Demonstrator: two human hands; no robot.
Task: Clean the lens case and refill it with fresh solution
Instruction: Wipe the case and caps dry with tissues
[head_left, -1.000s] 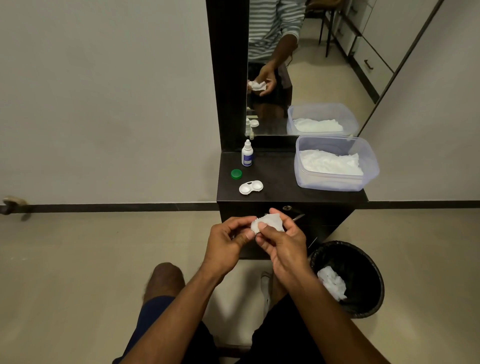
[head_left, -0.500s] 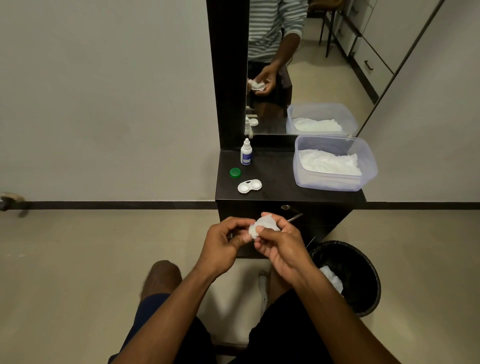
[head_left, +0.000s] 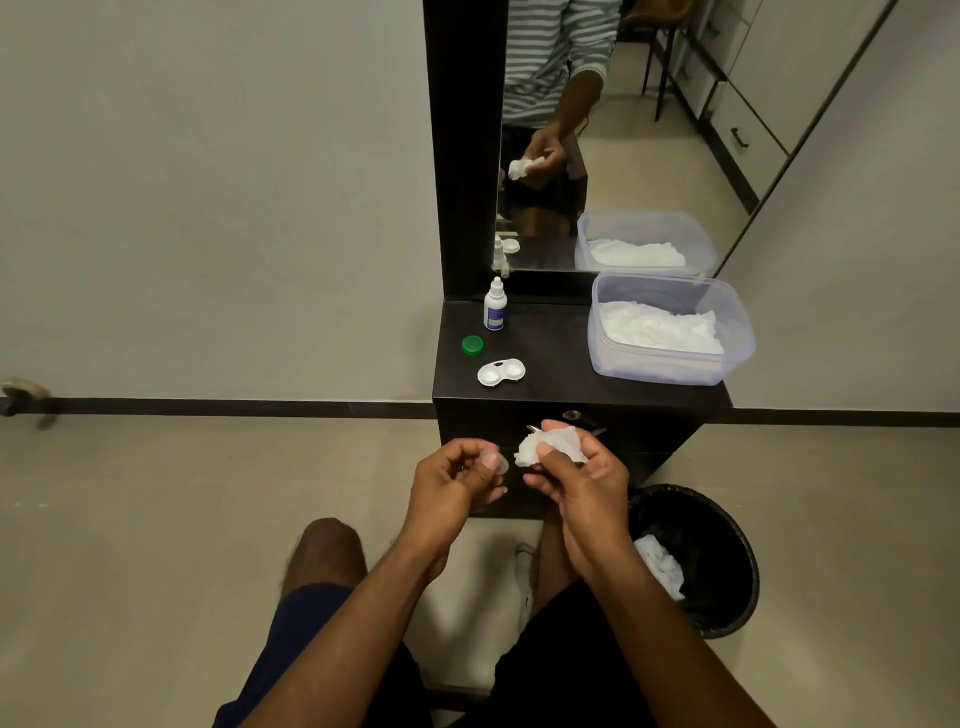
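Dark, smooth worktop (head_left: 561, 358) of a narrow vanity unit stands against a plain pale wall, w/ a tall mirror (head_left: 597, 130) in a black frame above it. Floor (head_left: 156, 519) is beige tile w/ a dark skirting strip along the wall base. Round black bin (head_left: 727, 525) sits on the floor just right of the unit, a crumpled white tissue inside.

On the worktop: lens case (head_left: 501, 372), white glossy plastic, two shallow round wells joined side by side, both uncapped & facing up. Its long axis runs roughly left-right, right end angled slightly toward the mirror. Just behind-left of it a small round green cap (head_left: 472, 345), ribbed edge, lying flat. Behind that, near the mirror, the solution bottle (head_left: 495, 305) stands upright: small white plastic dropper type, blue label, nozzle up. Right side holds a clear rectangular plastic tub (head_left: 727, 322) w/ rounded corners, a layer of white tissues in it.

Hands are in front of the unit, below worktop edge, near each other but apart. Left hand (head_left: 454, 480) has fingers curled, thumb & forefinger pinching a small round white cap (head_left: 501, 462). Right hand (head_left: 584, 480) grips a soft, crumpled white tissue wad (head_left: 545, 447) between thumb and fingers. Person is seated, dark shorts, bare knees visible.
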